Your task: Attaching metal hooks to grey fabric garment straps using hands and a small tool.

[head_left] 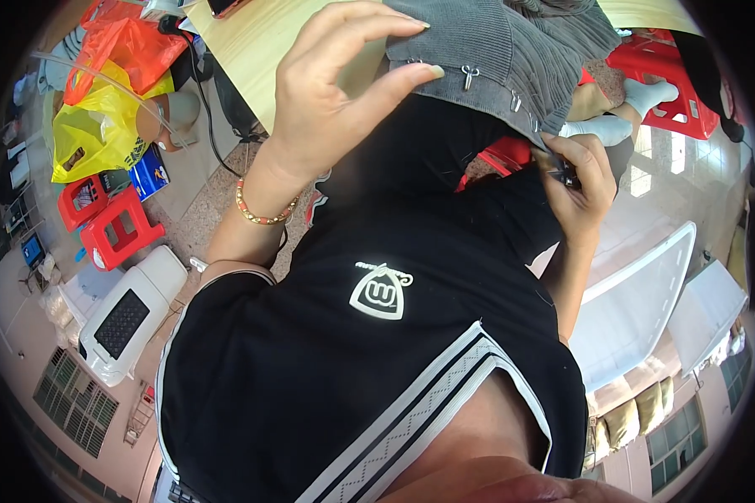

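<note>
A grey ribbed garment, like corduroy, lies over the table's edge and my lap. Small metal hooks sit along its stitched near edge. My left hand, a beaded bracelet at its wrist, is raised at the garment's left side. Its thumb and forefinger are apart, with nothing seen between them. At the garment's right corner, my right hand is closed, pinching the cloth edge. Something small, dark and shiny shows inside its curled fingers; its kind is hidden.
The pale wooden table spans the far side. Red stools stand at left, near a yellow plastic bag and a red one. Another person's feet rest near a red stool at far right. A white bin stands right.
</note>
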A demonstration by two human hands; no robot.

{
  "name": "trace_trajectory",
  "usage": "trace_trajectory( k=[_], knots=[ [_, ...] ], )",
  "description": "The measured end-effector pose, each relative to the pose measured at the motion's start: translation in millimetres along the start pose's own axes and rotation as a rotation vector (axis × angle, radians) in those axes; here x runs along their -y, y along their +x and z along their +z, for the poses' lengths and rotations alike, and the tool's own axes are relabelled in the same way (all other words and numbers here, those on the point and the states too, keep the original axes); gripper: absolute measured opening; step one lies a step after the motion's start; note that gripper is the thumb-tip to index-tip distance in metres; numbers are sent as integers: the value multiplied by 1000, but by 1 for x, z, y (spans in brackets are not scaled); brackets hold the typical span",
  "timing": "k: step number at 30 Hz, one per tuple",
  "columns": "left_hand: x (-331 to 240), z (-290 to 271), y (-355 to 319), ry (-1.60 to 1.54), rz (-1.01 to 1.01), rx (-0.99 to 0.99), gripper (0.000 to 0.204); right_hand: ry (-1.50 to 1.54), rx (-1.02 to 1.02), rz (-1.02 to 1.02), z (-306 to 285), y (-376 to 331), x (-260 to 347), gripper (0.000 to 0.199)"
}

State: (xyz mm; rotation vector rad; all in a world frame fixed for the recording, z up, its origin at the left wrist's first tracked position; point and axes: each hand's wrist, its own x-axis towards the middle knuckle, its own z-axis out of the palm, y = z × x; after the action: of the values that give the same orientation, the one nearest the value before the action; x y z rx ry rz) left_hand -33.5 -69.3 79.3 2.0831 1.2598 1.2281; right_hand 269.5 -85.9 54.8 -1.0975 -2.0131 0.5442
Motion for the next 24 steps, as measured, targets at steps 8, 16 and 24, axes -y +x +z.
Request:
trace_trajectory(
  k=[8, 16, 24],
  knots=[
    [3, 8, -9, -242, -265, -104, 23, 241, -60, 174, -9, 4, 12, 39],
    [4, 14, -12, -272, -223, -148, 15, 223, 46, 171, 1, 48, 37, 43],
    [-19, 0, 0, -451, -504, -156, 11, -98, 155, -110, 8, 81, 59, 37]
  ],
)
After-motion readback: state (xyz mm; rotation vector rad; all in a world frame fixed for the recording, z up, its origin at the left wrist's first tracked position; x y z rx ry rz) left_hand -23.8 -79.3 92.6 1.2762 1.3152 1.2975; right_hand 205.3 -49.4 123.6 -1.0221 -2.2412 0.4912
